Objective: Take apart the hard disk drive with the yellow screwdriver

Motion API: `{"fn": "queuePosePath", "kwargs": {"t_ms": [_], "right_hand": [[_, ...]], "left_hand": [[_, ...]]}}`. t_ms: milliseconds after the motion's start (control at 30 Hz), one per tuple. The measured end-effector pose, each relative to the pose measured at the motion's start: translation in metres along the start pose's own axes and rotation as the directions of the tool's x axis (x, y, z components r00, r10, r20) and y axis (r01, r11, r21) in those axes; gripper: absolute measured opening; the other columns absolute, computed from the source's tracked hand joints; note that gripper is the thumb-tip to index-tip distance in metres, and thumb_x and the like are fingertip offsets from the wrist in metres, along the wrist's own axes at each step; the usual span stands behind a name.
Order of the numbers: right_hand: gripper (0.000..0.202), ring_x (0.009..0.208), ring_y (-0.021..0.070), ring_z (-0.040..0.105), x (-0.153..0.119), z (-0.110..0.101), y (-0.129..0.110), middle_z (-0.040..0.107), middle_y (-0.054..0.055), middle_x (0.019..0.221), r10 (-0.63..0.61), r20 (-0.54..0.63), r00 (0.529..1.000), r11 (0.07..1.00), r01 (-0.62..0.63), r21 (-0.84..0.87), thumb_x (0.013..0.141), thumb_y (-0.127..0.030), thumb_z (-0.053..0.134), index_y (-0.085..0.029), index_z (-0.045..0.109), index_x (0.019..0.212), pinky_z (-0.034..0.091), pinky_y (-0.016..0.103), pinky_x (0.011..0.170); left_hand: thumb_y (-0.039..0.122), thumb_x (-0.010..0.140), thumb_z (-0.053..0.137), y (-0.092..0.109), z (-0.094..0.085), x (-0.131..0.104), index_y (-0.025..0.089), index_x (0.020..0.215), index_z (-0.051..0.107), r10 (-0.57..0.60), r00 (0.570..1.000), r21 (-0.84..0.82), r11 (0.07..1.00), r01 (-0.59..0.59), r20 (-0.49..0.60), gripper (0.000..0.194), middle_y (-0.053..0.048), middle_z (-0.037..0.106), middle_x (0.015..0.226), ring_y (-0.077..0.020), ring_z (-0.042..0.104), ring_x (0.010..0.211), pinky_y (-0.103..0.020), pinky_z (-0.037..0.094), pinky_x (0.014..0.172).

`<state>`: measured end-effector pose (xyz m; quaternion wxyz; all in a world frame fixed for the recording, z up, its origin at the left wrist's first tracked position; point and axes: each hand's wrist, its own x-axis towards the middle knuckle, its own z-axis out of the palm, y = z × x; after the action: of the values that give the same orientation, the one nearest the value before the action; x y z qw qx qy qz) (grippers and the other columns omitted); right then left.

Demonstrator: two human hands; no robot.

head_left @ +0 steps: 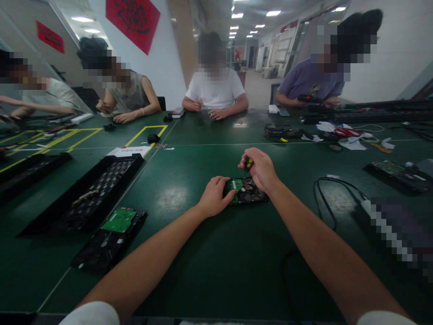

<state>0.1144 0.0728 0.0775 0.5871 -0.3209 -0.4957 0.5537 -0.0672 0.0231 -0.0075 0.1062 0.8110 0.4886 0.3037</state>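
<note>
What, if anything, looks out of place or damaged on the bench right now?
Nothing looks clearly damaged or spilled. The left hand steadies the green-boarded device while the right hand holds a screwdriver over it. Only the far right looks untidy: loose white scraps lie jumbled around a red item.

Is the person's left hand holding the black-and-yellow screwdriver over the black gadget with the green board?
Not quite: the head view shows the right hand holding the black-and-yellow screwdriver over the black gadget with the green board. The left hand touches the gadget.
</note>
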Motion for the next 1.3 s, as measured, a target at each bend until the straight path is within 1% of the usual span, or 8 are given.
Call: {"fn": "queuePosePath", "kwargs": {"t_ms": [200,367,500,667,833,967,1133,1300], "right_hand": [[0.027,0.063,0.0152,0.059,-0.002,-0.001,-0.0021,0.063,0.0,0.073,0.006,0.034,0.999,1.0,-0.006,-0.003,0.084,-0.048,0.065,-0.024,0.058,0.074,0.05,0.03,0.063],[0.033,0.052,0.0134,0.044,-0.0012,-0.004,-0.0043,0.045,-0.004,0.057,0.058,0.088,0.994,0.998,-0.061,0.035,0.089,-0.05,0.06,-0.024,0.057,0.069,0.042,0.029,0.055],[0.037,0.054,0.0145,0.046,-0.0012,-0.005,-0.0046,0.046,-0.002,0.058,0.027,0.143,0.989,0.994,-0.041,0.1,0.093,-0.051,0.052,-0.023,0.062,0.071,0.042,0.029,0.056],[0.027,0.063,0.0146,0.056,0.0001,-0.0041,-0.0006,0.059,0.0,0.071,-0.004,0.079,0.997,0.996,-0.003,0.093,0.088,-0.046,0.065,-0.022,0.067,0.075,0.047,0.029,0.063],[0.024,0.069,0.0149,0.062,0.0003,-0.0011,0.0042,0.064,-0.001,0.073,-0.012,0.023,1.0,0.997,0.01,0.076,0.082,-0.042,0.076,-0.022,0.065,0.077,0.051,0.029,0.07],[0.024,0.069,0.0173,0.065,-0.0016,-0.0006,0.0032,0.067,0.0,0.074,0.002,0.064,0.998,0.996,-0.008,0.086,0.084,-0.044,0.07,-0.022,0.062,0.077,0.053,0.032,0.07],[0.027,0.055,0.0144,0.054,-0.0008,-0.0041,-0.0012,0.056,-0.002,0.06,0.007,0.159,0.987,1.0,-0.011,0.022,0.09,-0.045,0.062,-0.022,0.064,0.074,0.046,0.029,0.057],[0.027,0.066,0.0142,0.057,0.0012,-0.005,-0.0035,0.06,0.0,0.073,0.003,0.151,0.988,1.0,-0.002,-0.011,0.086,-0.045,0.07,-0.021,0.069,0.075,0.049,0.029,0.065]], "left_hand": [[0.044,0.096,0.059,0.0012,-0.0011,-0.0008,0.018,0.136,0.056,0.001,1.0,0.01,1.0,-0.001,0.003,0.048,-0.014,0.064,0.126,-0.0304,0.057,0.122,-0.049,0.048,0.107],[0.044,0.097,0.058,0.0006,-0.001,-0.0007,0.018,0.136,0.056,0.008,1.0,0.009,1.0,-0.008,-0.003,0.047,-0.014,0.064,0.125,-0.0298,0.058,0.122,-0.048,0.048,0.107],[0.045,0.097,0.058,0.0004,-0.0006,-0.0005,0.017,0.136,0.056,0.006,1.0,0.008,1.0,-0.006,-0.002,0.048,-0.014,0.064,0.125,-0.0298,0.057,0.121,-0.048,0.048,0.107],[0.046,0.097,0.058,-0.0003,0.0005,-0.0008,0.016,0.136,0.056,-0.003,1.0,0.01,1.0,0.003,0.004,0.05,-0.015,0.063,0.125,-0.0303,0.057,0.122,-0.048,0.048,0.107],[0.044,0.097,0.059,-0.0002,0.0014,-0.0007,0.016,0.137,0.056,-0.009,1.0,0.007,1.0,0.009,0.005,0.049,-0.015,0.063,0.126,-0.0299,0.057,0.122,-0.047,0.047,0.108],[0.045,0.097,0.058,0.0008,0.0007,-0.0005,0.016,0.136,0.056,-0.004,1.0,0.016,1.0,0.004,0.007,0.049,-0.015,0.063,0.126,-0.0303,0.056,0.122,-0.048,0.047,0.108],[0.044,0.097,0.058,0.0003,-0.0001,-0.0004,0.015,0.137,0.056,0.0,1.0,0.016,1.0,0.0,0.01,0.049,-0.015,0.064,0.126,-0.0302,0.057,0.122,-0.048,0.047,0.108],[0.044,0.097,0.058,0.0001,0.0,-0.0006,0.016,0.137,0.056,0.003,1.0,0.014,1.0,-0.003,0.006,0.049,-0.015,0.064,0.125,-0.0302,0.057,0.122,-0.048,0.047,0.108]]}}
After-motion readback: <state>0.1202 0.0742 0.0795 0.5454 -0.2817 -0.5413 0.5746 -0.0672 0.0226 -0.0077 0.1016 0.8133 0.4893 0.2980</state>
